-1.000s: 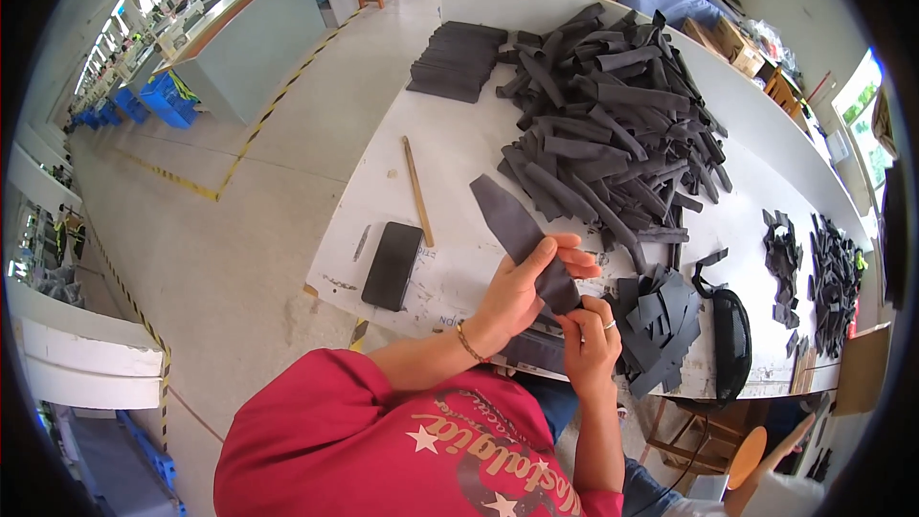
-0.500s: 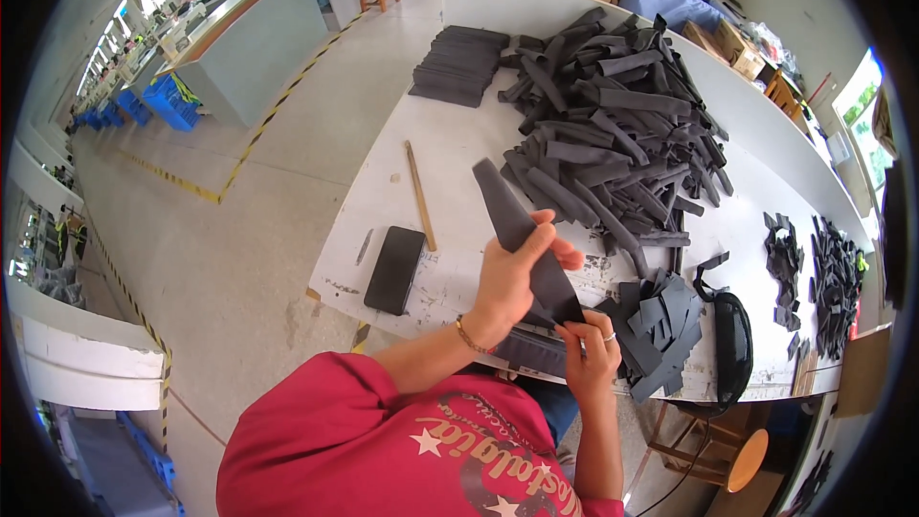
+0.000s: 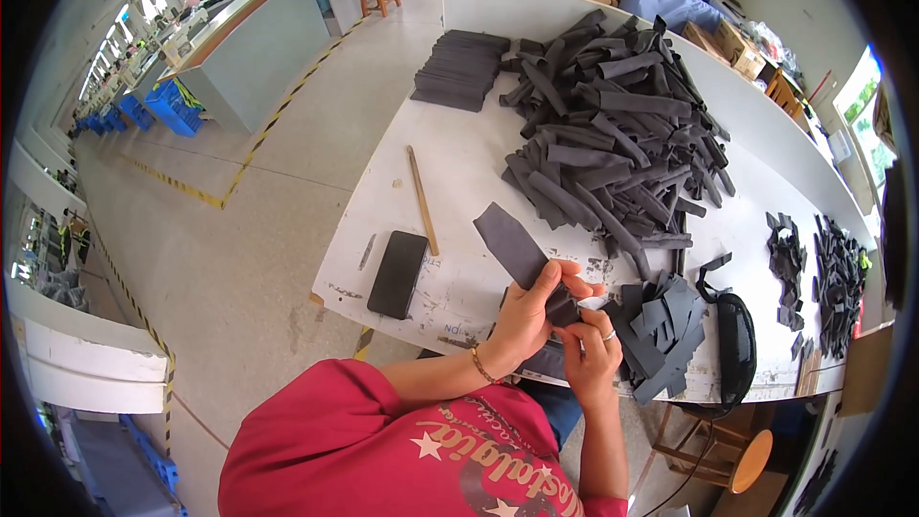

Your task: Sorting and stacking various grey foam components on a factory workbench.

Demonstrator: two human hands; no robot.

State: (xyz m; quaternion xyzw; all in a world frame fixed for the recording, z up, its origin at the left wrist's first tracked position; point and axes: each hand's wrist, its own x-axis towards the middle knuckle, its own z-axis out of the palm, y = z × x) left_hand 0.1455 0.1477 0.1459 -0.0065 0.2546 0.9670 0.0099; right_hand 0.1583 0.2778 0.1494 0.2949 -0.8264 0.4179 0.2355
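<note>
Since a moment ago you have lowered the dark grey strip (image 3: 512,244) toward the table's (image 3: 459,163) near edge. Your left hand (image 3: 526,311) and right hand (image 3: 589,349) both pinch its lower end. Just right lies a small strip stack (image 3: 661,330); a black phone (image 3: 397,273) sits left.

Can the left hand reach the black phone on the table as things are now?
Probably yes. The phone lies flat near the table edge, just left of the left hand, with nothing between them, but that hand now holds a dark strip.
</note>
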